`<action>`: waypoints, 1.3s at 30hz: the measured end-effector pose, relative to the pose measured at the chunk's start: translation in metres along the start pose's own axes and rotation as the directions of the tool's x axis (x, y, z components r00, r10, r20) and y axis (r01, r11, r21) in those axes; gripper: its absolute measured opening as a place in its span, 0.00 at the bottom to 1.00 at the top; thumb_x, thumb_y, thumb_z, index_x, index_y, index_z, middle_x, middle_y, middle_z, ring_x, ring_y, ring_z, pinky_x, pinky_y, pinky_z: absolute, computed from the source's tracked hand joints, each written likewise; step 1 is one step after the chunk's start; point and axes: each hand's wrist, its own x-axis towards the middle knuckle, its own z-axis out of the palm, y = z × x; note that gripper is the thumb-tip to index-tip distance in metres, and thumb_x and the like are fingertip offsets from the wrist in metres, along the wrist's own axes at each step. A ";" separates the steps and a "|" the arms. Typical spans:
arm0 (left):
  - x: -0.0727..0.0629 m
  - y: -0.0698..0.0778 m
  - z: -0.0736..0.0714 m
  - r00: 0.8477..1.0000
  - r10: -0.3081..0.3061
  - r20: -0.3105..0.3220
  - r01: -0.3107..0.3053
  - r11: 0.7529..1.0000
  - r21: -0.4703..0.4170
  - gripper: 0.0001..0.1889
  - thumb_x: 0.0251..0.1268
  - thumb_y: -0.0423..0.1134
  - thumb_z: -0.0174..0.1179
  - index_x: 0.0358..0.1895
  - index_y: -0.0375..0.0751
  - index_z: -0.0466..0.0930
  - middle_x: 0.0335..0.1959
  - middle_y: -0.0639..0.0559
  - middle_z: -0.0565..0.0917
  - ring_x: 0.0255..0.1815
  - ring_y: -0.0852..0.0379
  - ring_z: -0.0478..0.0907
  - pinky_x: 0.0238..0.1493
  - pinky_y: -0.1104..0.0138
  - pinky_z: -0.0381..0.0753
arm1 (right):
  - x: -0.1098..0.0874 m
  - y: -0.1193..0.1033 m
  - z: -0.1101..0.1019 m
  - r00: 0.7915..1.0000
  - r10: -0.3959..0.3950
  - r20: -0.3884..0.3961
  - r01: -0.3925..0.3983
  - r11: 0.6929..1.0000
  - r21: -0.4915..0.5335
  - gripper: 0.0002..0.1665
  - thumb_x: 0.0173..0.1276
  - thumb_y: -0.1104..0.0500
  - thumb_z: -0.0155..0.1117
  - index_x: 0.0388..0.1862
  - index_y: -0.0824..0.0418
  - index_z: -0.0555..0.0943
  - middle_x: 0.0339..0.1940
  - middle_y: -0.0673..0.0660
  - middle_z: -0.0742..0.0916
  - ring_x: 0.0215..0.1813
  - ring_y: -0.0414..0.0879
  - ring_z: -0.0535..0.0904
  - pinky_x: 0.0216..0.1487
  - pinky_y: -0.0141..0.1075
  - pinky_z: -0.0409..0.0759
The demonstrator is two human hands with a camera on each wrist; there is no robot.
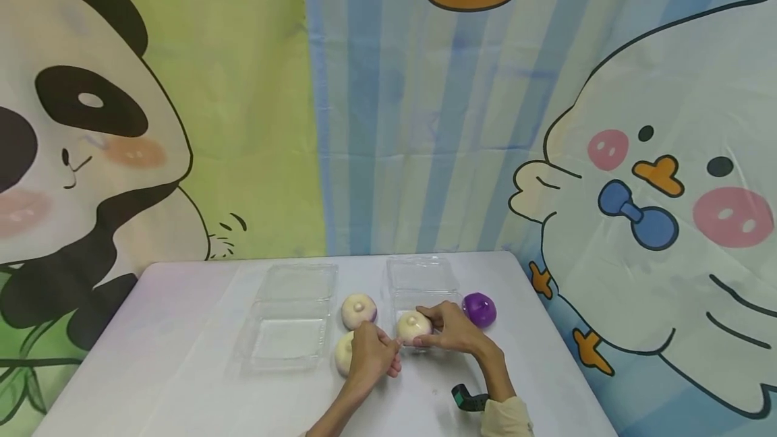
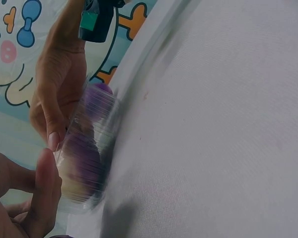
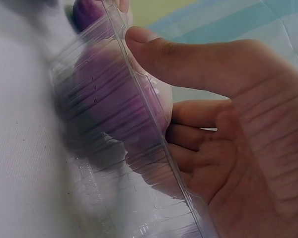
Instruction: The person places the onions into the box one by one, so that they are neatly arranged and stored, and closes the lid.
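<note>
A white-and-purple turnip [image 1: 414, 327] sits at the near end of the right clear plastic box [image 1: 423, 275]. My right hand [image 1: 452, 329] grips it, thumb on the near side and fingers on the far side. In the right wrist view the turnip's purple underside [image 3: 109, 94] shows through the ribbed box wall. My left hand [image 1: 371, 356] is at the box's near left corner, its bent fingers pinching the rim. In the left wrist view its fingertip [image 2: 47, 161] lies right at that rim. Beside the left hand, another turnip [image 1: 343, 354] is partly hidden.
A second clear box [image 1: 288, 339] stands lid open on the left of the white table [image 1: 200, 349]. One more white-topped turnip [image 1: 359, 311] lies between the boxes; a purple one [image 1: 479, 309] lies right of the right box. A dark wrist device [image 1: 469, 398] is by my right wrist.
</note>
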 end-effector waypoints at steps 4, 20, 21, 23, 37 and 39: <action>-0.001 0.001 0.002 1.000 -0.003 -0.003 0.003 1.000 -0.001 0.11 0.67 0.23 0.69 0.25 0.30 0.82 0.11 0.50 0.83 0.08 0.59 0.81 0.13 0.61 0.87 | -0.003 0.003 -0.001 1.000 0.002 -0.006 -0.002 1.000 -0.005 0.51 0.64 0.43 0.84 0.73 0.75 0.77 0.67 0.67 0.88 0.64 0.56 0.90 0.68 0.55 0.90; 0.000 0.003 0.000 1.000 0.003 -0.007 -0.003 1.000 0.016 0.12 0.67 0.24 0.70 0.24 0.30 0.83 0.11 0.49 0.83 0.07 0.58 0.81 0.13 0.62 0.87 | -0.005 0.000 -0.011 0.999 0.000 -0.040 -0.001 1.000 -0.022 0.52 0.63 0.43 0.85 0.73 0.75 0.77 0.71 0.70 0.84 0.67 0.67 0.88 0.68 0.60 0.88; 0.000 0.002 0.000 1.000 0.009 -0.006 -0.009 1.000 0.018 0.12 0.67 0.24 0.70 0.24 0.30 0.83 0.11 0.49 0.83 0.07 0.58 0.81 0.13 0.61 0.87 | -0.006 0.000 -0.012 0.999 0.005 -0.047 -0.007 1.000 -0.024 0.52 0.63 0.43 0.86 0.73 0.74 0.77 0.71 0.70 0.84 0.66 0.67 0.88 0.67 0.59 0.88; 0.000 0.001 0.000 1.000 0.019 -0.003 -0.019 1.000 0.020 0.12 0.67 0.24 0.70 0.24 0.29 0.83 0.11 0.49 0.83 0.07 0.57 0.82 0.12 0.61 0.87 | -0.007 0.001 -0.013 0.998 0.010 -0.065 -0.012 1.000 -0.027 0.51 0.62 0.43 0.86 0.73 0.74 0.77 0.72 0.70 0.84 0.64 0.68 0.89 0.66 0.59 0.89; 0.000 0.001 0.001 1.000 0.001 -0.007 0.000 1.000 0.013 0.12 0.66 0.24 0.71 0.24 0.28 0.84 0.10 0.50 0.83 0.07 0.60 0.80 0.12 0.63 0.86 | -0.014 0.001 -0.024 0.990 -0.009 -0.142 0.013 1.000 0.022 0.47 0.63 0.51 0.86 0.73 0.73 0.78 0.72 0.71 0.84 0.64 0.72 0.88 0.66 0.59 0.88; 0.000 0.001 0.000 1.000 -0.002 -0.004 0.002 1.000 0.009 0.11 0.66 0.24 0.70 0.24 0.27 0.84 0.10 0.49 0.83 0.07 0.59 0.81 0.12 0.63 0.86 | -0.015 0.000 -0.026 0.988 -0.001 -0.156 0.005 1.000 0.023 0.47 0.62 0.52 0.87 0.73 0.72 0.78 0.72 0.70 0.84 0.64 0.71 0.88 0.66 0.59 0.88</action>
